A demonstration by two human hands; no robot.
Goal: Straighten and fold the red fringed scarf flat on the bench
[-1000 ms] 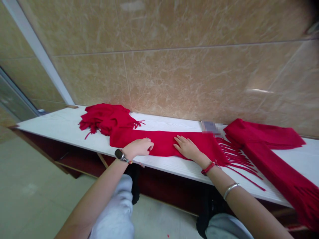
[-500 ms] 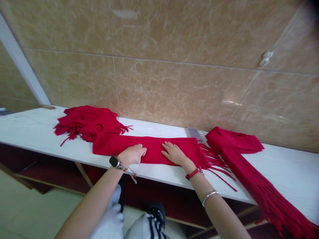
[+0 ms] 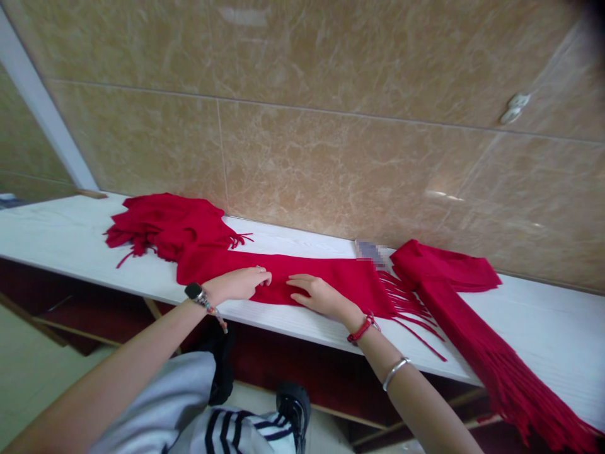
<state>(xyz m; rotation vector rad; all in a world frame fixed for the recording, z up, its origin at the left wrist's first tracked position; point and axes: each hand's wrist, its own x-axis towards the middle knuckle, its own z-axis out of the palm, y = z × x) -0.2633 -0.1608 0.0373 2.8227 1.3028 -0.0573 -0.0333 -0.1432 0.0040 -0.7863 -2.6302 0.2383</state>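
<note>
A red fringed scarf lies stretched along a white shelf. Its left end is bunched in a heap, and its right end shows loose fringe. My left hand rests on the scarf's near edge with fingers curled and pressed down. My right hand lies flat on the scarf, fingers stretched toward the left hand. A smartwatch is on my left wrist. A red cord and a silver bangle are on my right arm.
A second red scarf lies at the right, trailing off the shelf's front edge. A tiled wall rises right behind the shelf. A small blurred object sits by the wall. My knees and a dark shoe are below.
My right hand has slid left along the scarf toward my left hand. The left hand shifted slightly left. The view moved little since half a second ago.
</note>
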